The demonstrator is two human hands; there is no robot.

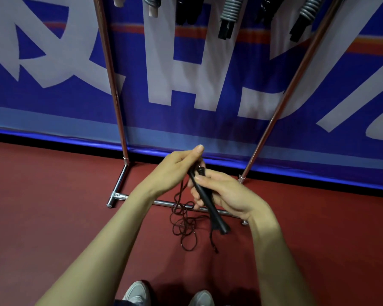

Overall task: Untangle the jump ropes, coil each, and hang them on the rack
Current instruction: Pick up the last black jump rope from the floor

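My right hand grips the black jump rope handles, which slant down toward the floor. My left hand pinches the thin dark cord where it leaves the upper end of the handles. The dark rope hangs from my hands in tangled loops onto the red floor. The metal rack stands just ahead, and its floor bar runs under my hands. Several coiled ropes hang from its top, grey and black.
A blue and white banner covers the wall behind the rack. The rack's right post leans inward. Red floor spreads to both sides. My two shoes show at the bottom edge.
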